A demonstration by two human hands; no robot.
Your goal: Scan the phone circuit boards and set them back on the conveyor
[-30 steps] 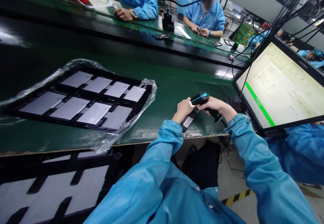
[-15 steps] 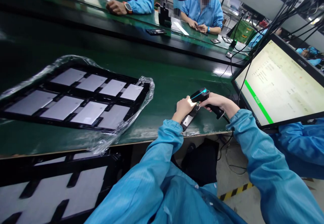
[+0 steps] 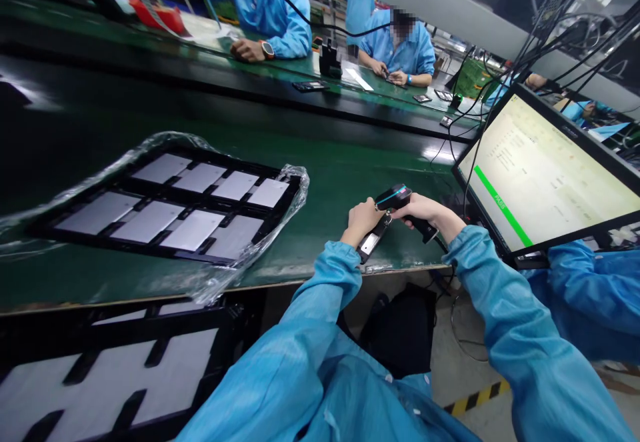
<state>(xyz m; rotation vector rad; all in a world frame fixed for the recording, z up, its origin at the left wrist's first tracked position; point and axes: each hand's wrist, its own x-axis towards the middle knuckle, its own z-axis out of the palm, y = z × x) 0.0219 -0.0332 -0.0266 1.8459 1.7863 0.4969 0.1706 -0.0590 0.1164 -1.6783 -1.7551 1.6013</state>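
Observation:
My right hand point(image 3: 421, 209) is wrapped round a black handheld scanner point(image 3: 395, 197) with a blue stripe, its head tilted towards my left hand. Below the scanner head lies a small dark phone-like device point(image 3: 371, 243) with a silver part, at the front edge of the green bench. My left hand point(image 3: 364, 217) is closed on the upper left side of this device; its fingertips are partly hidden by the scanner.
A black tray point(image 3: 200, 193) of silver plates in clear plastic wrap lies left, another tray point(image 3: 35, 325) below it. A monitor point(image 3: 565, 175) showing a green PASS bar stands right, with hanging cables. Across the bench sit people in blue.
The bright light at the scanner head has gone out and a reddish spot shows on its top. The view has shifted slightly; both hands keep nearly the same pose.

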